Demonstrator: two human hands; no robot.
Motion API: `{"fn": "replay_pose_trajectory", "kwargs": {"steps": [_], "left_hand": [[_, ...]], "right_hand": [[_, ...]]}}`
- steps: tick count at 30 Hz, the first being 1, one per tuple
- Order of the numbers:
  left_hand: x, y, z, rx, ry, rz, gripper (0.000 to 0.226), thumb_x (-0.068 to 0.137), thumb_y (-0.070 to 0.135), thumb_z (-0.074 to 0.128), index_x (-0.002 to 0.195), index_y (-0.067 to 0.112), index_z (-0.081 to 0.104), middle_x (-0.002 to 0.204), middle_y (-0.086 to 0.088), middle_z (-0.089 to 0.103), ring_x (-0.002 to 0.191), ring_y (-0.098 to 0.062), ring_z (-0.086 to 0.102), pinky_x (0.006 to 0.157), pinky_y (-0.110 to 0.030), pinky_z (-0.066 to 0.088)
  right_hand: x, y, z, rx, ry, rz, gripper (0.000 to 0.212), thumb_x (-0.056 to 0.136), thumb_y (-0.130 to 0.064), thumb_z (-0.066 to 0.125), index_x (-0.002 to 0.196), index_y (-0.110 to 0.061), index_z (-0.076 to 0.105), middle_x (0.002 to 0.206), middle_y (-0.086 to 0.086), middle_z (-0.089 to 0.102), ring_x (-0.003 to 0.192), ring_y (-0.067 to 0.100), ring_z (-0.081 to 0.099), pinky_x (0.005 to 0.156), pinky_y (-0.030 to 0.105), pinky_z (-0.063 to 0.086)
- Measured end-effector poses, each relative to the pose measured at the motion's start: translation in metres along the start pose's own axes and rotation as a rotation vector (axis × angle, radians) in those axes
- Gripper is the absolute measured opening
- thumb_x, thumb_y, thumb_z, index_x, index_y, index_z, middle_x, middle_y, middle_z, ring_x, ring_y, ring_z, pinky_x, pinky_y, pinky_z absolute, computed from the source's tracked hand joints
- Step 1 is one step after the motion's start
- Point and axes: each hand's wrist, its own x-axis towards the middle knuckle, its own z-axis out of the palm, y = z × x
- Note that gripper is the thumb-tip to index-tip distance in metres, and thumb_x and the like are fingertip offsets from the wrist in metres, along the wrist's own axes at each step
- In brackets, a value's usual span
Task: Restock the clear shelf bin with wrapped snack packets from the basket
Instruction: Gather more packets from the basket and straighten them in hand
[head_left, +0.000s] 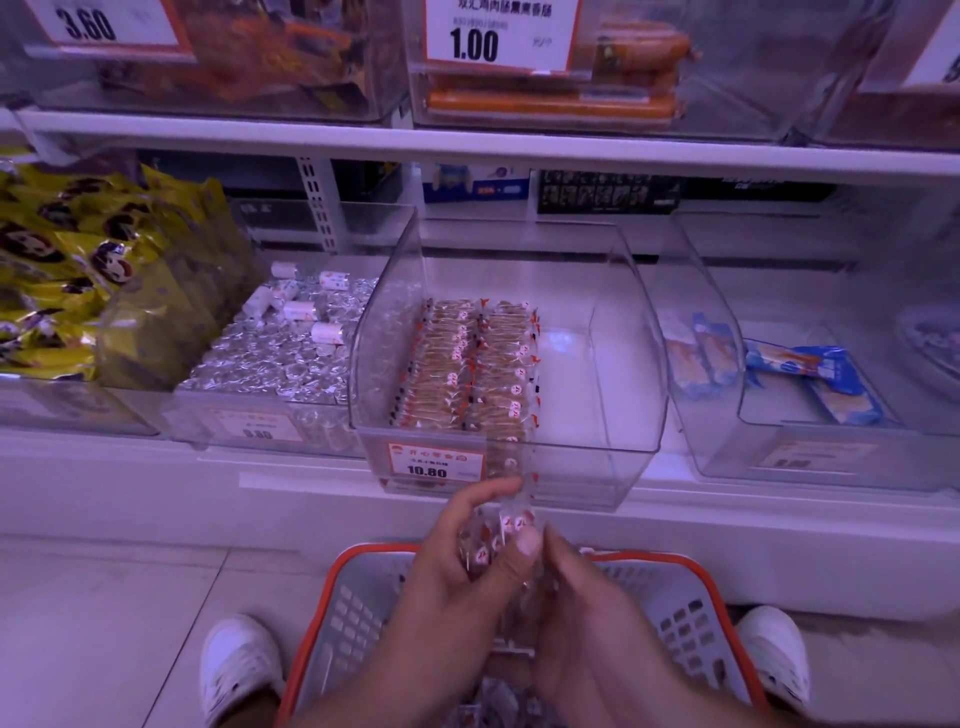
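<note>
A clear shelf bin with a 10.80 price tag sits on the lower shelf straight ahead. Two rows of wrapped snack packets fill its left half; its right half is bare. My left hand grips a stack of the same clear-wrapped packets just below the bin's front. My right hand curls against the stack's right side, holding it too. Both hands hover over a grey basket with an orange rim on the floor. More packets lie in the basket, mostly hidden by my arms.
A bin of silver-wrapped sweets stands left of the target bin, and yellow bags lie further left. A bin with blue packets stands to the right. An upper shelf carries bins of sausages. My white shoes flank the basket.
</note>
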Motion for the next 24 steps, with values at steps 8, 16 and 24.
{"fn": "replay_pose_trajectory", "kwargs": {"steps": [8,16,24], "left_hand": [[0.002,0.022,0.005,0.143,0.058,0.201,0.049,0.064,0.045,0.080,0.108,0.044,0.060,0.089,0.004,0.074,0.072,-0.007,0.067,0.066,-0.021,0.053],[0.019,0.055,0.001,0.219,0.207,0.163,0.088,0.059,0.053,0.082,0.135,0.030,0.043,0.104,0.017,0.074,0.092,-0.007,0.072,0.074,-0.019,0.056],[0.045,0.092,0.040,0.152,0.146,0.026,0.015,0.095,0.020,0.062,0.107,0.011,0.059,0.084,0.000,0.073,0.077,-0.004,0.068,0.069,-0.015,0.052]], "right_hand": [[-0.016,-0.029,0.013,0.003,-0.232,-0.088,0.056,0.062,-0.007,0.066,0.116,0.006,0.067,0.126,0.029,0.062,0.104,0.036,0.061,0.089,0.042,0.051],[-0.022,-0.051,0.024,-0.239,-0.235,-0.450,0.031,0.081,-0.016,0.070,0.107,-0.001,0.074,0.095,0.011,0.074,0.086,0.018,0.071,0.085,0.033,0.055],[-0.006,-0.073,0.031,-0.994,0.242,-1.014,0.033,0.101,-0.020,0.051,0.133,-0.024,0.059,0.122,-0.004,0.050,0.118,0.004,0.055,0.100,0.018,0.044]]}}
